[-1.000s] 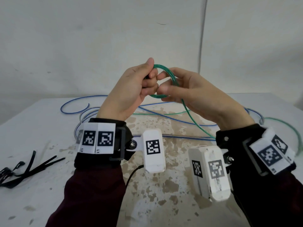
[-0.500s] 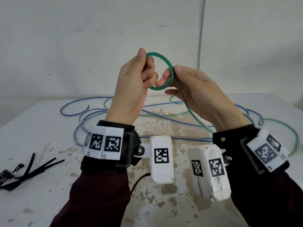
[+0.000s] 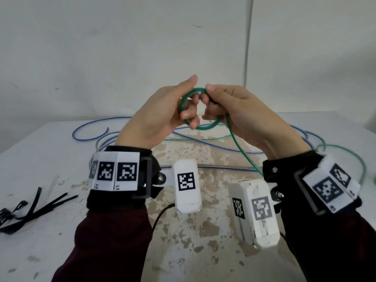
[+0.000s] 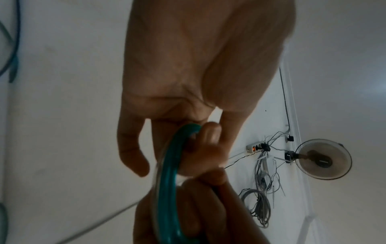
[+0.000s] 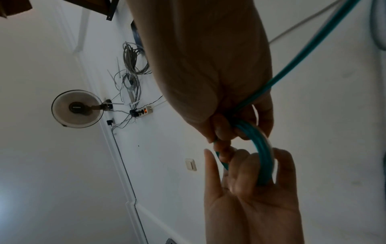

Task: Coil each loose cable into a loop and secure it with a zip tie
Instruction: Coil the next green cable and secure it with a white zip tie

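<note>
We hold a small green coil (image 3: 205, 127) at 12 o'clock, left hand (image 3: 160, 117) fingers hooked through it, right hand (image 3: 242, 115) pinching it, green tail still loose, blue cable (image 3: 213, 144) uncoiled, zip ties (image 3: 30, 210) untouched at 9 o'clock.

We see our left hand (image 4: 200, 69) hooking fingers through the green cable coil (image 4: 167, 181), our right hand (image 4: 200, 206) gripping it below, a wall fan (image 4: 323, 159) behind.
</note>
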Action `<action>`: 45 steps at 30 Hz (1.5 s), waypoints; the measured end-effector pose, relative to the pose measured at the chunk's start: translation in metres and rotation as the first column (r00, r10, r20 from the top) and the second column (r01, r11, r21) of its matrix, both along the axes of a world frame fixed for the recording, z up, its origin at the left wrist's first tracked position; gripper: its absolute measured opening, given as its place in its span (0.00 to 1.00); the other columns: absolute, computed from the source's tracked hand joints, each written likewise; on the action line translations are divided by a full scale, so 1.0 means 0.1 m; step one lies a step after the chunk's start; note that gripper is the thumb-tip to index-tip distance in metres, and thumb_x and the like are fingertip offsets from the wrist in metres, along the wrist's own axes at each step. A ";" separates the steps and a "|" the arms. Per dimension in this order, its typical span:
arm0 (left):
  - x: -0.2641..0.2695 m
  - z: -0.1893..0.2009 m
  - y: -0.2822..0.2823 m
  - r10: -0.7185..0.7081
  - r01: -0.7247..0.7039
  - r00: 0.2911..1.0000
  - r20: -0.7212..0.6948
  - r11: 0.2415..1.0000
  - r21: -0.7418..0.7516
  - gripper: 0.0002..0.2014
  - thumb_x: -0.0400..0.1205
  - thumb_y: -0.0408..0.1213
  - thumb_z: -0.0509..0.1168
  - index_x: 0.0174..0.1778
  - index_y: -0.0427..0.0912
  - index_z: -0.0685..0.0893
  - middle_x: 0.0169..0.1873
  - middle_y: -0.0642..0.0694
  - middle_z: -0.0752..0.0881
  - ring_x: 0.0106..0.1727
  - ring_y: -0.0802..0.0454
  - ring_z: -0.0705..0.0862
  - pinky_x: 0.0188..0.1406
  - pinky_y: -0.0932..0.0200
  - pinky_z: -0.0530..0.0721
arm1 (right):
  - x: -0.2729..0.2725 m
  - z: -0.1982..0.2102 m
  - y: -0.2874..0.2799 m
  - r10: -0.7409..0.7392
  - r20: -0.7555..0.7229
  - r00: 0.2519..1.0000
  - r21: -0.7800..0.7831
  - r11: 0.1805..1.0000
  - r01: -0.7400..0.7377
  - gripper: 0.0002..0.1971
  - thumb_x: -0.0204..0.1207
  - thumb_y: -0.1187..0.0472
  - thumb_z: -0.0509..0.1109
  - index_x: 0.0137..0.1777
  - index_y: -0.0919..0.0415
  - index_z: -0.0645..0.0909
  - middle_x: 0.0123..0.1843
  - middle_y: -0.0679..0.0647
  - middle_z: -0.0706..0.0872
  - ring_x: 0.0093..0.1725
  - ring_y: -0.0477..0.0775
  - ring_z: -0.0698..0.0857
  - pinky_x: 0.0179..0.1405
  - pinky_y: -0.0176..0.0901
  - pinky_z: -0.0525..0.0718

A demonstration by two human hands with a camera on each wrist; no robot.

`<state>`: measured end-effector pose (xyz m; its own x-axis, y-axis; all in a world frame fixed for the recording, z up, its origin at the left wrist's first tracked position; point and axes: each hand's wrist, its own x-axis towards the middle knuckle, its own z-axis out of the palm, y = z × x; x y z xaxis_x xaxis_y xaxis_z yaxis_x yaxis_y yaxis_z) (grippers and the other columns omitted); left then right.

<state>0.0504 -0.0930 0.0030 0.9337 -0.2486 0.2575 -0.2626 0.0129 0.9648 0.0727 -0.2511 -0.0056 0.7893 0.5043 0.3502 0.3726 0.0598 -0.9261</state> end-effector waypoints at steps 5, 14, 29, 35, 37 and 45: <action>0.02 -0.03 0.03 0.114 -0.110 0.991 0.068 0.992 -0.056 0.18 0.89 0.40 0.53 0.33 0.39 0.72 0.19 0.54 0.66 0.25 0.54 0.55 0.37 0.60 0.67 | -0.04 0.00 -0.04 0.059 -0.059 0.997 -0.084 0.994 -0.064 0.20 0.88 0.56 0.50 0.44 0.60 0.81 0.28 0.48 0.80 0.35 0.45 0.81 0.55 0.42 0.82; -0.06 0.05 -0.02 0.002 0.001 0.999 -0.034 0.996 0.086 0.20 0.88 0.46 0.51 0.33 0.38 0.71 0.15 0.53 0.69 0.20 0.51 0.70 0.46 0.51 0.82 | 0.00 0.02 -0.07 0.061 -0.062 0.996 -0.058 0.996 -0.065 0.18 0.88 0.57 0.51 0.37 0.59 0.73 0.22 0.42 0.67 0.30 0.46 0.68 0.50 0.39 0.75; -0.03 0.02 -0.05 0.026 -0.025 0.999 0.035 1.000 -0.017 0.20 0.88 0.41 0.51 0.32 0.36 0.74 0.21 0.45 0.70 0.19 0.51 0.66 0.25 0.62 0.70 | -0.05 0.07 -0.09 0.051 -0.141 0.989 0.047 0.998 -0.045 0.19 0.88 0.56 0.52 0.34 0.60 0.71 0.20 0.44 0.66 0.29 0.48 0.72 0.43 0.36 0.78; 0.00 -0.01 0.01 0.078 -0.074 0.980 0.182 0.997 -0.030 0.18 0.89 0.41 0.52 0.33 0.40 0.73 0.24 0.51 0.72 0.23 0.57 0.60 0.36 0.53 0.54 | -0.07 0.07 -0.06 0.008 -0.058 0.998 -0.001 1.000 -0.008 0.18 0.87 0.55 0.53 0.41 0.59 0.80 0.25 0.48 0.78 0.34 0.49 0.78 0.46 0.34 0.81; 0.01 0.02 0.02 0.120 -0.099 0.981 0.152 0.985 -0.140 0.18 0.89 0.40 0.51 0.33 0.40 0.72 0.22 0.53 0.65 0.22 0.57 0.60 0.33 0.58 0.57 | -0.07 0.09 -0.05 0.044 -0.078 0.996 0.081 0.996 -0.038 0.18 0.88 0.57 0.51 0.43 0.61 0.79 0.27 0.50 0.79 0.38 0.50 0.82 0.50 0.35 0.83; -0.04 0.00 0.03 -0.054 0.049 0.997 0.063 0.996 0.080 0.19 0.89 0.41 0.49 0.33 0.39 0.71 0.28 0.44 0.64 0.22 0.56 0.60 0.24 0.66 0.58 | -0.06 0.06 -0.03 0.011 -0.102 0.995 -0.033 0.999 -0.014 0.20 0.88 0.55 0.52 0.36 0.60 0.75 0.20 0.45 0.66 0.27 0.49 0.72 0.39 0.35 0.78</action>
